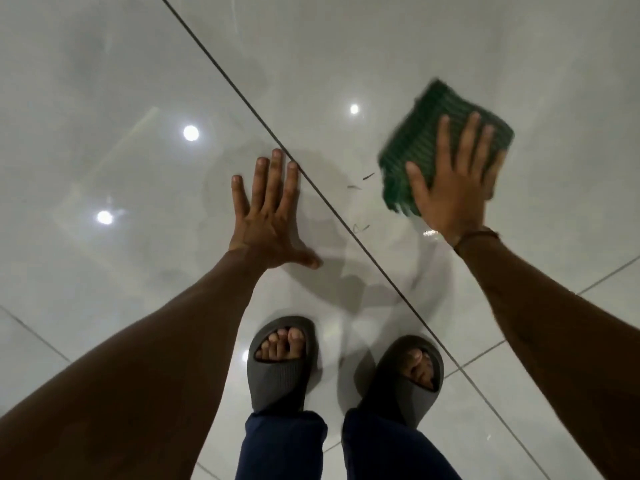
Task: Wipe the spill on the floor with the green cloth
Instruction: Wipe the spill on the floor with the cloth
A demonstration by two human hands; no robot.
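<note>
Right hand (453,181) flat on green cloth (429,140) — left hand (266,216) splayed on floor (104,81).

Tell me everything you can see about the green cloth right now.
The green cloth is dark green with paler ribbed stripes, looks knitted or woven, and is folded into a rough square. It lies flat on the glossy pale floor tile, right of the dark grout line. The right hand presses on it, fingers spread. Its edges are blurred.
</note>
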